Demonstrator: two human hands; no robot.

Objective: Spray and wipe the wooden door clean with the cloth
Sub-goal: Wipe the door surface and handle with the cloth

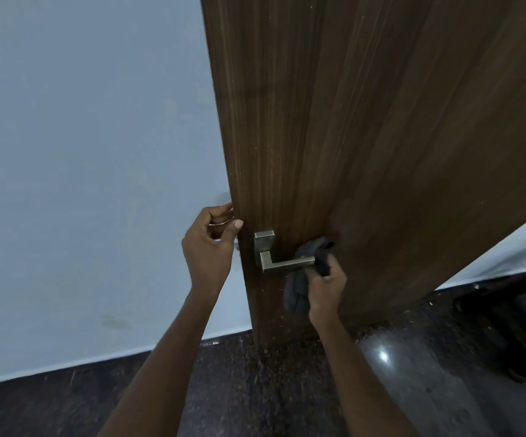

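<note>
A dark brown wooden door (365, 121) stands ajar in front of me, its free edge toward the left. A square metal lever handle (282, 261) is mounted low near that edge. My left hand (211, 247) grips the door's edge just above and left of the handle, fingers curled behind it and thumb on the front face. My right hand (326, 285) is closed on a dark grey cloth (312, 250), which is bunched around the tip of the lever and hangs down below my hand. No spray bottle is in view.
A pale blue-grey wall (82, 152) fills the left side. The floor (255, 389) is dark speckled stone with a bright light reflection on the right. A dark, low object (514, 326) sits on the floor at the far right behind the door.
</note>
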